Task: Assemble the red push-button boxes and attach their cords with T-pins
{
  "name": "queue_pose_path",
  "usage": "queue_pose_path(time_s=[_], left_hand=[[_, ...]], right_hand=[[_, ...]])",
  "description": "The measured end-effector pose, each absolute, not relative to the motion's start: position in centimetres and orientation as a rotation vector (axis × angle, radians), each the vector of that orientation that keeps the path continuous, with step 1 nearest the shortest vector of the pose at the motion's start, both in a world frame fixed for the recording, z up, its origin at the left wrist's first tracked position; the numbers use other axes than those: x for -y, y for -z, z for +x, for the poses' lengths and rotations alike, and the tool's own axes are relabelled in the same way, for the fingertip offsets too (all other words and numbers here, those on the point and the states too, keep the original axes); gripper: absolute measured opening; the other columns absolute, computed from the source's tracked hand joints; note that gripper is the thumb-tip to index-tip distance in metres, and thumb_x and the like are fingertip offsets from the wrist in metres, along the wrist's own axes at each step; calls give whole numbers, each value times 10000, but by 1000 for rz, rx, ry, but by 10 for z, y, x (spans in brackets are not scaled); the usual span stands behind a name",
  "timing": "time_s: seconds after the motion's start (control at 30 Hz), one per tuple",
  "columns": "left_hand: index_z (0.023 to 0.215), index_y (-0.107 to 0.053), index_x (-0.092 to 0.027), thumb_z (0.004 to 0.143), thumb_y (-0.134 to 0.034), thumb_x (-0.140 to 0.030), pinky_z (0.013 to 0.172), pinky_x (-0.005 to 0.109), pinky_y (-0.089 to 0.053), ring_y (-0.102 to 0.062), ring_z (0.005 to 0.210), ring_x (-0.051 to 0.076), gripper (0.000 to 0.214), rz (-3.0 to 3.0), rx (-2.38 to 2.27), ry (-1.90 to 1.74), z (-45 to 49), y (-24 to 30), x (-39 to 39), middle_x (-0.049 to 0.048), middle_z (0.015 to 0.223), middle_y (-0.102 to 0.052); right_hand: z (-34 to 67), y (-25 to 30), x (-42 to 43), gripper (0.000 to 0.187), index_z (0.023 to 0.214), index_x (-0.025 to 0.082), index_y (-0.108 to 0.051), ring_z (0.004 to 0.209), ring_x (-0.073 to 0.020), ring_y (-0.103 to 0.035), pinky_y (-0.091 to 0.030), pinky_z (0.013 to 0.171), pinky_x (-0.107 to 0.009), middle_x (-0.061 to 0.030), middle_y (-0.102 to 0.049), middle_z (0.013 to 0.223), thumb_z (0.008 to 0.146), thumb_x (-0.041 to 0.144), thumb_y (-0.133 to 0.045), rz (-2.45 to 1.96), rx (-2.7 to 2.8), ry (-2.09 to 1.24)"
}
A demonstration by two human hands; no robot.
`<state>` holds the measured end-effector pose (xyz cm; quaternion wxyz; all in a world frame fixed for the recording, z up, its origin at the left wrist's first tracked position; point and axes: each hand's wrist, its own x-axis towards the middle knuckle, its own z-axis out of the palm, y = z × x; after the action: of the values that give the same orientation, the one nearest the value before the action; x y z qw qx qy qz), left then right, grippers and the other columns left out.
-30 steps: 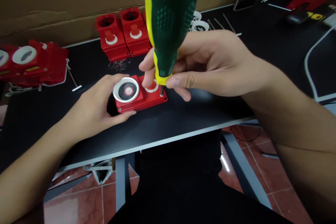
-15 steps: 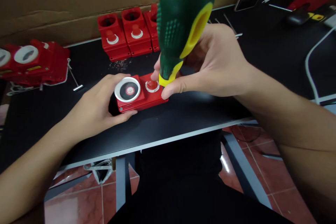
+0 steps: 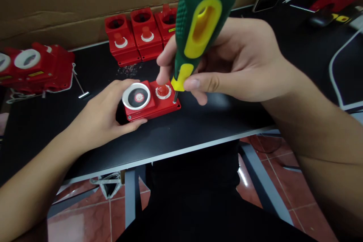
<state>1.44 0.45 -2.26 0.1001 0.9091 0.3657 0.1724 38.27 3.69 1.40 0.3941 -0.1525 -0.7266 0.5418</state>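
Observation:
A red box point(image 3: 157, 112) with a white-ringed round dark face and a red translucent dome lies on the black table. My left hand point(image 3: 107, 107) grips its left end, thumb along the near side and fingers over the far side. In my right hand point(image 3: 238, 64) is a green and yellow screwdriver point(image 3: 188, 62), held by thumb and fingers around the lower handle. Its shaft points down at a screw point(image 3: 174, 102) in the box's near right corner, and the tip appears to touch it. Another screw point(image 3: 129, 117) sits in the near left corner.
Similar red housings with open round holes point(image 3: 141, 34) stand along the cardboard at the back. More red boxes point(image 3: 42, 68) are stacked at left beside a metal T-handle tool point(image 3: 82, 87). Small debris point(image 3: 129, 70) lies behind the box. A white cable point(image 3: 334, 68) runs along the right.
The screwdriver handle has turned and shifted slightly right, and my right fingers have spread from their tighter grip. The screw at the tip now shows. My left hand and the box stay nearly in place.

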Motion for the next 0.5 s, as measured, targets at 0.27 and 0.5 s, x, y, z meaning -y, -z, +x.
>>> queue_pose_path(time_s=[0.27,0.5], left_hand=[[1825,-594,-208,1299,-675,-810,1225,452,-752,-864,1411,342,804,2726,-1070,-523,14,24,-6,164,1618,-823],[1823,-592,-260,1259,-714,-804,1272,510,-745,-853,1414,359,794,2685,-1119,-486,15,24,-4,140,1603,-806]], right_hand=[[375,-6,-35,252,1198,161,-857,876,-110,-844,-713,780,-211,-27,-896,1280,1138,316,-1047,-302,1791,-1387],[363,3,-39,498,1052,209,-760,930,-140,-781,-696,841,-251,42,-781,1058,845,237,-1212,-397,1680,-1320]])
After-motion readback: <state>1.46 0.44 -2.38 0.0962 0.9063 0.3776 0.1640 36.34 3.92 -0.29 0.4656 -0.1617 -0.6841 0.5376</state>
